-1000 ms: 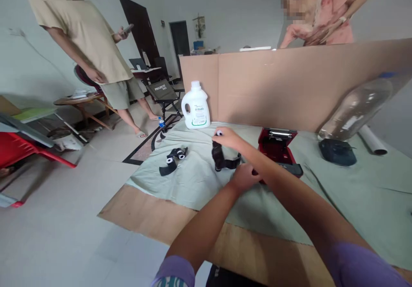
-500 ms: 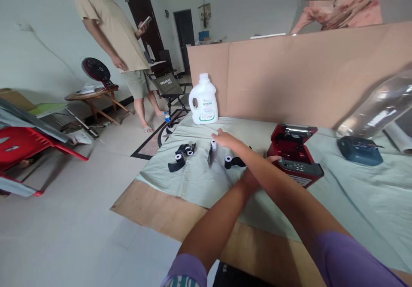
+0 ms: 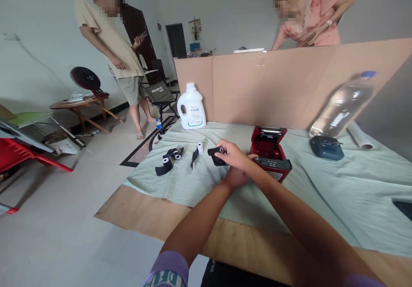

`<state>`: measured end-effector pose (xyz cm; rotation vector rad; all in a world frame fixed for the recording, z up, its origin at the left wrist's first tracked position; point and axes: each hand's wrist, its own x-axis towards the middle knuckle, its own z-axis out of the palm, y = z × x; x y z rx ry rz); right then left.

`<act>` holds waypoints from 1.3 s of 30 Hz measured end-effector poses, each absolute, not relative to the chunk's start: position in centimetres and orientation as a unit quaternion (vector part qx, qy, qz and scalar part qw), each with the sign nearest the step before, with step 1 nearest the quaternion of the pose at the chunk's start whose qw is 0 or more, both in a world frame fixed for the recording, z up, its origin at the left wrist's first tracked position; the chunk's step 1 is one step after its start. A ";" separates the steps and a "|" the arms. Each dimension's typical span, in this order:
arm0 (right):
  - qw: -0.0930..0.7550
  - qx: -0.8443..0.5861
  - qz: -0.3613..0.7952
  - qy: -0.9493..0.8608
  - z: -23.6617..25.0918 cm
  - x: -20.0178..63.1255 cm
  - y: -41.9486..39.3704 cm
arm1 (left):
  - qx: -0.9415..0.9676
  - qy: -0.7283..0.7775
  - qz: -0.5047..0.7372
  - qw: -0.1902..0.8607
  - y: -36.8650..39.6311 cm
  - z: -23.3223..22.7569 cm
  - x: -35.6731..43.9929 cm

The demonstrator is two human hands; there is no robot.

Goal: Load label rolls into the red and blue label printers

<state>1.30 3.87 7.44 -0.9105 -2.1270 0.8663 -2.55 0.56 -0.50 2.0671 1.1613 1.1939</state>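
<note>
My right hand is closed on a small black paper roll with a pale core, held just above the cloth. A black strip hangs beneath it. The right forearm crosses over my left wrist. My left hand is at the near left side of a red printer, its thumb at the printer's edge and its other fingers mostly hidden. That printer's lid stands raised, showing an inner bay. To the left lie a white roll with a black tail and several black rolls.
Behind the cloth stands a cardboard panel, with a white jug before it. At right are a large clear bottle, a dark blue device and a white tube. Two people stand beyond the table.
My right hand has moved from near the white roll to the black roll beside the printer and closed on it. My left hand stays at the printer. The view has shifted right.
</note>
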 end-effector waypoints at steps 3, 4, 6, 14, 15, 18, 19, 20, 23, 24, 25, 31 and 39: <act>0.419 -0.333 0.506 -0.676 9.4 4.8 3.8 | 0.769 0.429 0.402 0.252 0.7 -0.7 -2.7; 0.426 -0.328 0.549 -0.640 10.0 6.3 3.8 | 0.767 0.436 0.400 0.249 0.8 -0.8 -2.8; 0.422 -0.331 0.591 -0.603 11.0 9.5 3.9 | 0.767 0.435 0.406 0.240 0.8 -1.0 -2.8; 0.241 -0.516 0.248 -0.784 10.1 18.9 7.2 | 0.763 0.465 0.412 0.179 0.4 -1.4 -2.6; 0.206 -0.535 0.210 -0.792 9.6 19.3 7.5 | 0.771 0.463 0.409 0.155 0.3 -1.4 -2.5; 0.159 -0.574 0.144 -0.790 8.4 19.6 8.1 | 0.807 0.431 0.399 0.060 0.1 -1.1 -2.3; 0.161 -0.580 0.135 -0.787 8.1 19.5 8.2 | 0.817 0.418 0.397 0.025 0.1 -1.0 -2.1; 0.167 -0.583 0.130 -0.785 7.8 19.4 8.2 | 0.822 0.409 0.397 -0.008 0.0 -0.9 -2.0; 0.175 -0.588 0.128 -0.779 7.3 18.9 8.3 | 0.815 0.404 0.410 -0.073 -0.2 -0.7 -1.5; 0.173 -0.592 0.127 -0.777 7.2 18.7 8.2 | 0.810 0.407 0.414 -0.083 -0.3 -0.6 -1.3; 0.169 -0.598 0.123 -0.773 7.2 18.5 8.1 | 0.806 0.408 0.420 -0.090 -0.4 -0.6 -1.1; 0.169 -0.625 0.134 -0.750 8.8 18.9 7.6 | 0.788 0.393 0.467 -0.078 -1.0 -0.4 -0.2; 0.500 -0.582 0.186 -0.613 9.1 20.7 9.4 | 0.776 0.380 0.499 -0.063 -1.1 -0.4 0.3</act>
